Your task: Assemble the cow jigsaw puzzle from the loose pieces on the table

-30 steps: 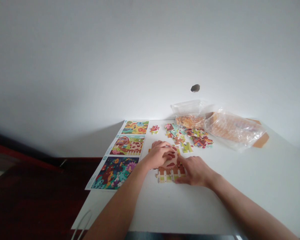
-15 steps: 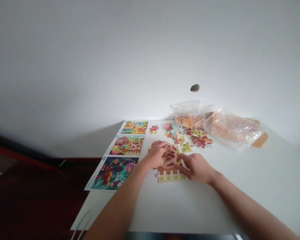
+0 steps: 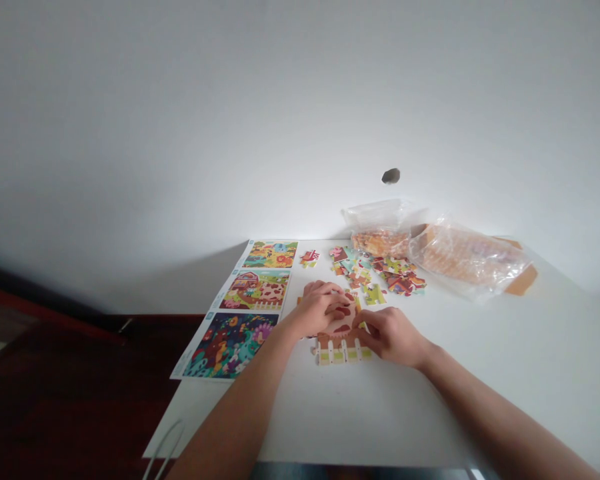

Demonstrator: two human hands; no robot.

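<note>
Joined puzzle pieces (image 3: 343,340) lie on the white table, showing a pink cow body with brown patches above a white fence. My left hand (image 3: 320,310) rests over their upper left part, fingers spread and bent, covering some of the picture. At their right edge is my right hand (image 3: 390,335), thumb and index finger pinched at the border of the joined pieces; what lies between the fingertips is too small to make out. Just beyond them is a loose green piece (image 3: 375,294), near a heap of mixed pieces (image 3: 400,275).
A printed picture sheet (image 3: 215,307) lies at the left edge of the table (image 3: 480,380). A small cluster of red pieces (image 3: 309,258) sits near the wall. Two clear plastic bags (image 3: 380,240) (image 3: 473,260) with orange contents stand at the back right.
My right thumb and index finger have drawn closer together at the right edge of the joined pieces. My left hand has hardly moved.
</note>
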